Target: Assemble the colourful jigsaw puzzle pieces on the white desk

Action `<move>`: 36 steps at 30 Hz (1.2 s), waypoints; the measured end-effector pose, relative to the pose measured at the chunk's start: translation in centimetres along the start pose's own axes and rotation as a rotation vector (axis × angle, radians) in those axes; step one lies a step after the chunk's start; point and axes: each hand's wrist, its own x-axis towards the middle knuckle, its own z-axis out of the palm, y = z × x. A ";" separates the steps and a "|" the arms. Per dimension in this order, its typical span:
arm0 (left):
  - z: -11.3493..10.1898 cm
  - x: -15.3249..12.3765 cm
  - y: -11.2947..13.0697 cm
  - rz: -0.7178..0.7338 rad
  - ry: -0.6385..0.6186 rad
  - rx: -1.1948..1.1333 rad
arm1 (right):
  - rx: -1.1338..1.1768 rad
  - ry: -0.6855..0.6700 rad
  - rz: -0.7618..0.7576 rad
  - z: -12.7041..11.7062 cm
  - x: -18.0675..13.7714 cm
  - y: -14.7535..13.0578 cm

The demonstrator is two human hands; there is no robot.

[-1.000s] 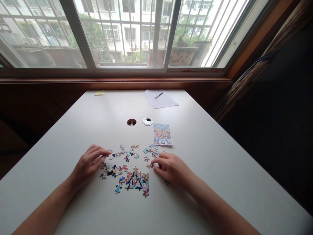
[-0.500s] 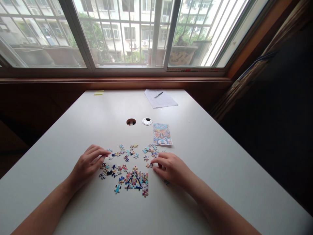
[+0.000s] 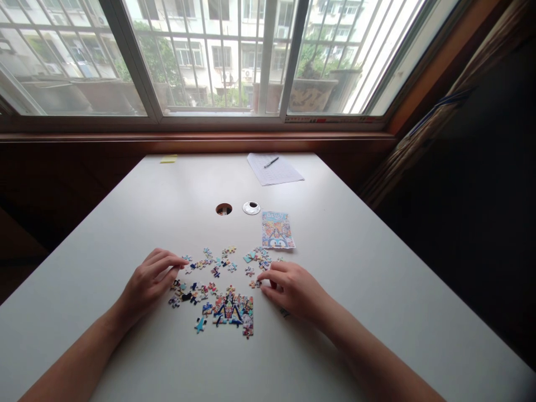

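Note:
Joined puzzle pieces form a colourful block (image 3: 233, 312) on the white table, with a dark-blue pattern in its middle. Up and to the right of it, my right hand (image 3: 288, 283) has its thumb and forefinger closed at a small puzzle piece (image 3: 253, 284), partly hidden by the fingertips. My left hand (image 3: 153, 274) rests at the left edge of the loose pieces (image 3: 194, 292), fingers stretched out and slightly apart, holding nothing visible. Its forefinger tip is beside a light-blue piece (image 3: 186, 258). A blue piece (image 3: 200, 324) lies apart, below and left of the block.
Behind the loose pieces lies a printed picture sheet (image 3: 278, 230). Farther back are a round hole (image 3: 224, 209) in the table, a silvery ring-shaped cover (image 3: 252, 208), papers (image 3: 280, 174) with a pen (image 3: 271, 162), and a yellow note (image 3: 168, 159). A barred window stands beyond.
Both hands and the puzzle pieces stay practically where they were. The whole view has shifted very slightly.

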 end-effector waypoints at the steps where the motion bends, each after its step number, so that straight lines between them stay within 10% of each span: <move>1: 0.0 0.0 0.0 -0.002 0.000 -0.001 | 0.000 -0.001 0.000 0.0 0.0 0.0; 36: 0.1 -0.2 -0.3 -0.012 -0.016 -0.009 | -0.002 -0.010 0.006 -0.2 -0.1 0.0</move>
